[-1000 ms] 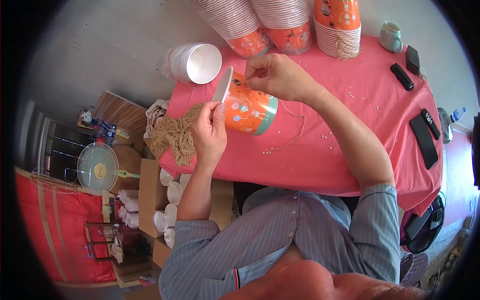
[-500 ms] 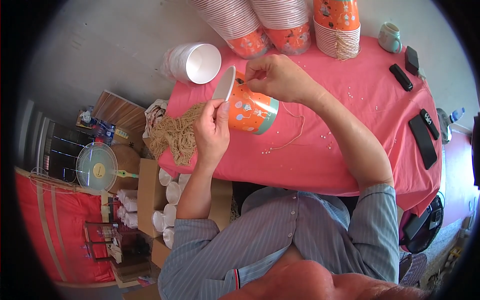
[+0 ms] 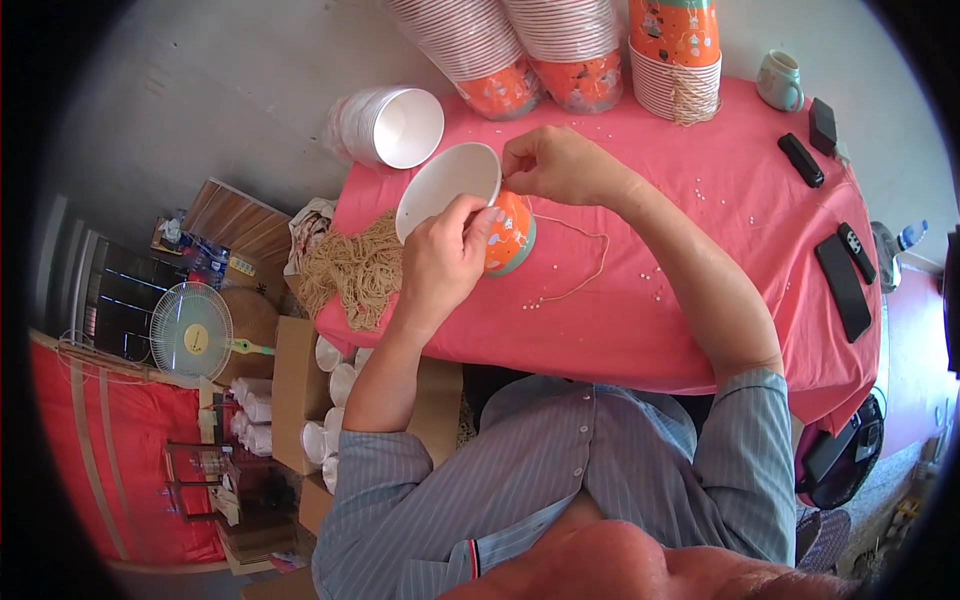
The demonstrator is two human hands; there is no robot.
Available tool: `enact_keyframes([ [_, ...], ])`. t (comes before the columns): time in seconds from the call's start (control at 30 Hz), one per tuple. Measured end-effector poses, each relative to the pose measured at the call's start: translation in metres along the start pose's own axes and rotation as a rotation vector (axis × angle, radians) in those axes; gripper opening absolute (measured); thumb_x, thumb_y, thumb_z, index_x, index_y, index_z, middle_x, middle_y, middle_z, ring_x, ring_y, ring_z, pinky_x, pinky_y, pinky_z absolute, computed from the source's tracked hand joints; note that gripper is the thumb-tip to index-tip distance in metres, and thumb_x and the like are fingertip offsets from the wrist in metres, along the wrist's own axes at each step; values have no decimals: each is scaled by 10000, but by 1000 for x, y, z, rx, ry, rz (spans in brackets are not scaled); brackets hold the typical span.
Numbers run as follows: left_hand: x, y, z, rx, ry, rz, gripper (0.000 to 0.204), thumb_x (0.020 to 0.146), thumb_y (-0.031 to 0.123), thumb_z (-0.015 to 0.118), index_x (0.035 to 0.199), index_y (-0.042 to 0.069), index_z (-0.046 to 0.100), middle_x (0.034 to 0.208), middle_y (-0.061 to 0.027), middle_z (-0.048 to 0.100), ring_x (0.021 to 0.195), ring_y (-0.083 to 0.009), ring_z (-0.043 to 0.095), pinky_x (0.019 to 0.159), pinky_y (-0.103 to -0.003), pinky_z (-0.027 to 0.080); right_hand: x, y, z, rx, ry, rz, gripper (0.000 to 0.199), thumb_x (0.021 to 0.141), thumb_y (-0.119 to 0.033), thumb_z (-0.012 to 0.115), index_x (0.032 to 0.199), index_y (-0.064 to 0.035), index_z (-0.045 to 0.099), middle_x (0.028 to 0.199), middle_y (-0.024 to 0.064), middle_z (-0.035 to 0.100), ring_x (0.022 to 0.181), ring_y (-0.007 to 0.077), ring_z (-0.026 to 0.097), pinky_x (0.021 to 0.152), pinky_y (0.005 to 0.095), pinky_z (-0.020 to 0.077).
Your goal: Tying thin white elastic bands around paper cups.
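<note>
Though aslant, orange tub in left fingers, beside right fingers.

Orange tub turned, white inside showing wider.

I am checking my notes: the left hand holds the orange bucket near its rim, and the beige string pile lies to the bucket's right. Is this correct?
Not entirely: the head view shows the beige string pile to the left of the orange bucket. The rest stands.
</note>
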State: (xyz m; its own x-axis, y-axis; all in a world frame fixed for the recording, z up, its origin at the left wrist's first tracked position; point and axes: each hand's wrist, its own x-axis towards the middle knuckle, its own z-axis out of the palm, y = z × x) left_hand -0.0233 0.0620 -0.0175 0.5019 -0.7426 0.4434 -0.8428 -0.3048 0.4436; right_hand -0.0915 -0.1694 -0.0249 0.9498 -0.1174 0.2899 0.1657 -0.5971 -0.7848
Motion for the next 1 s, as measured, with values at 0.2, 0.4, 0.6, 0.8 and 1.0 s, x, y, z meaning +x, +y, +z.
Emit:
enact_keyframes([
  [0.2,16,-1,-10,-61,-151,-100,245,1113,222,637,1216,12,711,913,-244,771,888,-444,769,769,-508,581,8,21,7,49,-67,85,224,917,-168,756,1066,-3,788,903,85,783,863,163,712,844,365,571],
  [0.4,39,-13,-12,60,-291,-57,325,1064,160,634,1336,-14,674,890,-244,764,793,-344,757,762,-428,568,7,19,8,84,-58,83,262,873,-216,755,1039,-19,800,887,158,770,853,265,729,833,419,567],
  [0.6,50,-32,1,16,-365,-29,261,1031,145,633,1217,-11,729,975,-249,788,903,-388,776,818,-468,586,5,14,6,62,-82,103,266,873,-223,761,1039,-18,799,911,162,775,883,273,740,849,424,570],
  [0.8,56,-33,4,7,-312,-37,212,1038,121,628,1146,-24,739,934,-198,799,848,-293,791,786,-392,587,6,17,5,56,-90,108,267,871,-227,767,1032,-16,797,926,158,782,904,274,746,860,419,570],
  [1.0,52,-41,-3,-57,-250,-78,232,1026,127,636,1169,-22,743,965,-187,803,890,-271,793,820,-394,594,8,19,6,28,-117,102,237,905,-192,776,1063,-17,799,897,78,777,852,156,702,842,356,561],
])
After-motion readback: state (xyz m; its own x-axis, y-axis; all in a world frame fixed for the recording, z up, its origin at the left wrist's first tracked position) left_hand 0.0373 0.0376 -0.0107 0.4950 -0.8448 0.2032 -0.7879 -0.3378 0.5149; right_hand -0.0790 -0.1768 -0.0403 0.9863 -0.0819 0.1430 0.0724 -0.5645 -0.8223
